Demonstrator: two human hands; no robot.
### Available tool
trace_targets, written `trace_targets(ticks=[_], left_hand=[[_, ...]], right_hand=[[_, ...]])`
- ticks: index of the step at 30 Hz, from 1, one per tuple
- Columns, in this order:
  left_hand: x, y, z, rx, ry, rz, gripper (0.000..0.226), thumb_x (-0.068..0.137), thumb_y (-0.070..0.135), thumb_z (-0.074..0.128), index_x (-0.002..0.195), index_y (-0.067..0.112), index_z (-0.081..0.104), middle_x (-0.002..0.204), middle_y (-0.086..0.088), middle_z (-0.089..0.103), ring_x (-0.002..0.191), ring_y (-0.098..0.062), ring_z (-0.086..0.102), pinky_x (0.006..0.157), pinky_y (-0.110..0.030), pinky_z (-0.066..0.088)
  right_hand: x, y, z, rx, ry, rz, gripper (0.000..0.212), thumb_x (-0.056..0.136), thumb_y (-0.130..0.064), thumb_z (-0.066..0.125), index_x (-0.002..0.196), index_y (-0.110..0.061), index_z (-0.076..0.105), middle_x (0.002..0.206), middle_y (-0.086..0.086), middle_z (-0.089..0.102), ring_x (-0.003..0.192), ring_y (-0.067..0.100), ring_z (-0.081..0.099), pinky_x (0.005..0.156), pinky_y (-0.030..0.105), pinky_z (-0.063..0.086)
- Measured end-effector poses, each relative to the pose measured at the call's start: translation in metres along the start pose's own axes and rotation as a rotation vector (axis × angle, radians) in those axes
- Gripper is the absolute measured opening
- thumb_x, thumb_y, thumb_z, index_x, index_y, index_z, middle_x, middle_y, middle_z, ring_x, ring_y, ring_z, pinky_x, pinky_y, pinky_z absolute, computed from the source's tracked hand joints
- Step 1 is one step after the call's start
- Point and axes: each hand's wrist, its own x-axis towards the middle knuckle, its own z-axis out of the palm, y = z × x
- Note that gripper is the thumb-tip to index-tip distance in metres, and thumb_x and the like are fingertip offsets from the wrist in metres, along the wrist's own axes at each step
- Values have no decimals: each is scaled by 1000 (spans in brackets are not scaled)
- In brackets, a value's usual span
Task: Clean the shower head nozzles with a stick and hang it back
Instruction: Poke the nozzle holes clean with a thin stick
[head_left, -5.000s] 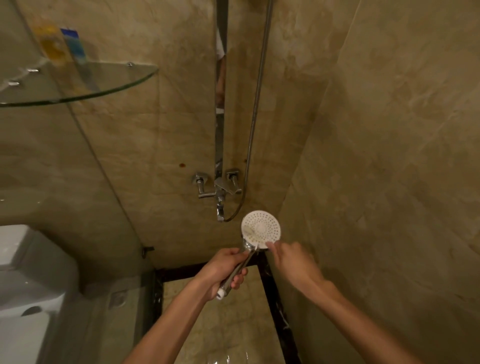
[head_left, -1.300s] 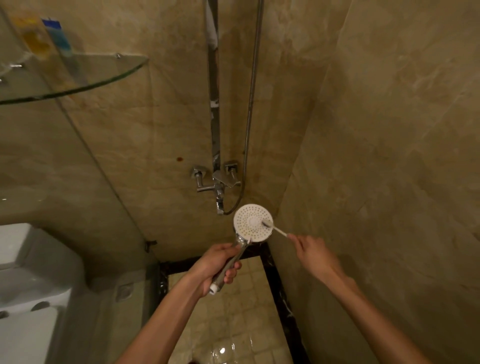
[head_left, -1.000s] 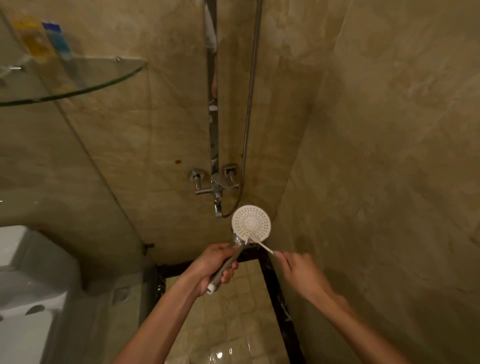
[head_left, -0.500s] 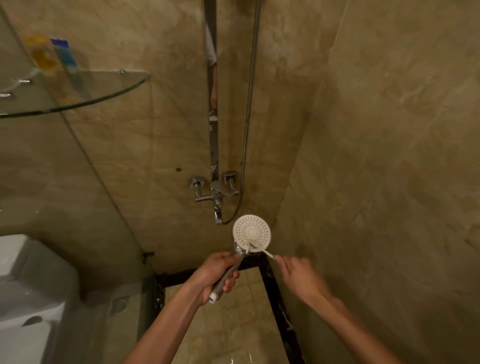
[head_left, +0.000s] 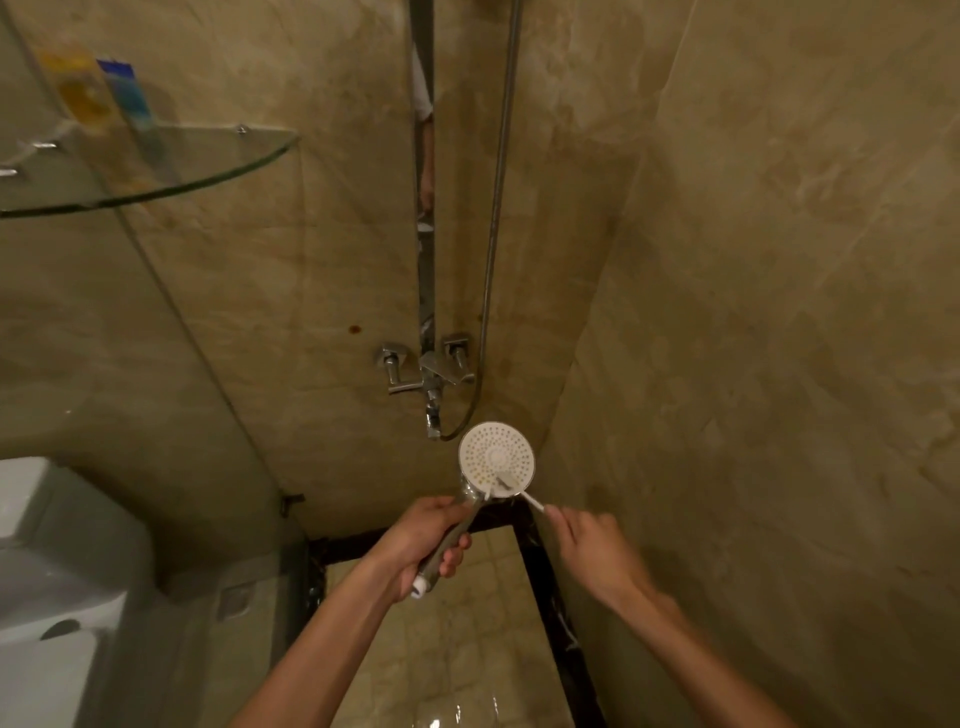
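White stick on the lower nozzles, head held face-up

Pinched at its near end between the fingertips of the right hand (head_left: 597, 553), white stick (head_left: 519, 493) running up and to the left, long axis slanting from that grip to the face of the shower head (head_left: 497, 460). Far tip resting on the lower right part of the white nozzle face, below the central hub; exact nozzle under the tip too small to tell. Right hand low and to the right of the face, nearer to it than the left, so any next poke a short push along the stick's own line, up and leftward.

Wrapped round the chrome handle (head_left: 447, 540), left hand (head_left: 421, 540), fingers curled closed about it, white end cap of the handle showing below the fist. Handle slanting up and right from that grip to the round face, face tilted toward the camera. Likely still mid-cleaning, with the hanging back not yet begun.

Further out: metal hose (head_left: 493, 218) looping from below the tap (head_left: 428, 379) up along the marble wall, beside the vertical rail (head_left: 425, 260). Glass shelf (head_left: 156, 176) high on the left, well apart.
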Motion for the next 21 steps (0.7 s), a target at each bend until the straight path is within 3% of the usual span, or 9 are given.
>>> trace_targets(ticks=[5, 9, 12, 15, 19, 21], left_hand=[[-4, 0, 5, -11, -26, -7, 14, 101, 20, 53, 100, 6, 53, 59, -8, 50, 35, -12, 39, 32, -18, 34], [-4, 4, 8, -15, -14, 8, 14, 100, 20, 52, 98, 6, 54, 58, -8, 50, 35, -12, 39, 31, -18, 33], [-4, 4, 6, -18, -7, 19, 15, 101, 19, 51, 103, 5, 56, 58, -8, 49, 34, -11, 38, 31, -18, 33], [-7, 1, 6, -22, -6, 22, 16, 101, 19, 52, 106, 4, 56, 57, -7, 50, 34, -11, 38, 31, -18, 33], [-8, -2, 7, -21, 0, 11, 15, 100, 20, 53, 104, 6, 57, 57, -7, 49, 34, -11, 38, 32, -18, 33], [-8, -2, 6, -27, 2, 2, 16, 100, 20, 53, 105, 5, 56, 57, -7, 50, 34, -11, 38, 32, -18, 33]], right_hand=[[24, 8, -29, 2, 100, 109, 55, 106, -46, 32, 95, -9, 71, 91, 16, 72, 85, 34, 67, 80, 44, 52], [2, -2, -8, 81, 32, 71, 48, 104, -48, 33, 79, -23, 65, 70, 4, 67, 65, 22, 66, 69, 45, 57], [-16, -2, 7, -27, 18, -1, 52, 103, -53, 26, 84, -22, 63, 68, 1, 66, 62, 19, 66, 68, 44, 58], [-1, 3, -5, -59, 63, 79, 54, 103, -55, 25, 84, -22, 63, 67, -1, 64, 60, 16, 63, 64, 40, 56], [16, 3, -19, -69, 107, 155, 55, 104, -52, 23, 97, -21, 68, 91, 8, 70, 89, 28, 67, 74, 36, 45], [8, -2, -11, -30, 85, 118, 53, 104, -51, 24, 89, -21, 65, 79, 4, 67, 74, 22, 67, 65, 36, 49]])
